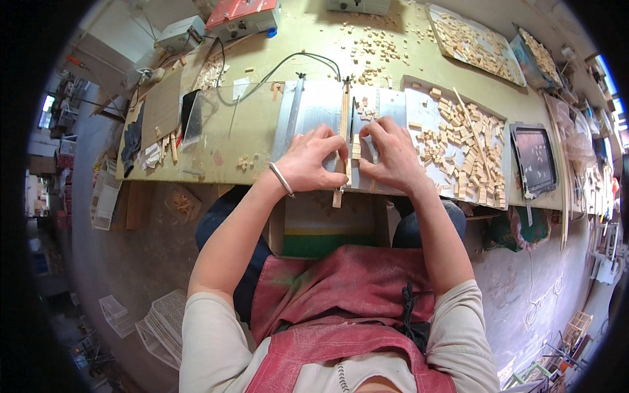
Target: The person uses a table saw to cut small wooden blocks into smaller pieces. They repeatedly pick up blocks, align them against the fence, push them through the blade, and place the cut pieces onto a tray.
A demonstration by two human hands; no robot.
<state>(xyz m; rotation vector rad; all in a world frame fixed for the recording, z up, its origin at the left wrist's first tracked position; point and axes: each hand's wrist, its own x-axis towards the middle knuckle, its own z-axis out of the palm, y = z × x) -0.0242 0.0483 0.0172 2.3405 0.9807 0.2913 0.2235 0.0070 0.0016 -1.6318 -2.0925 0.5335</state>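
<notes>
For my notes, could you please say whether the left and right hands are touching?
Apart: the head view shows a wooden strip in the gap between left hand and right hand.

Flat pale-green tabletop [252,128] offers passage at the left hand's [313,159] ten o'clock; thin, looping black cable [282,62] obstructs eleven.

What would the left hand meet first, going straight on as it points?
Likely the long, narrow, tan wooden strip right of the left hand; depth is unclear, they may already touch.
</notes>
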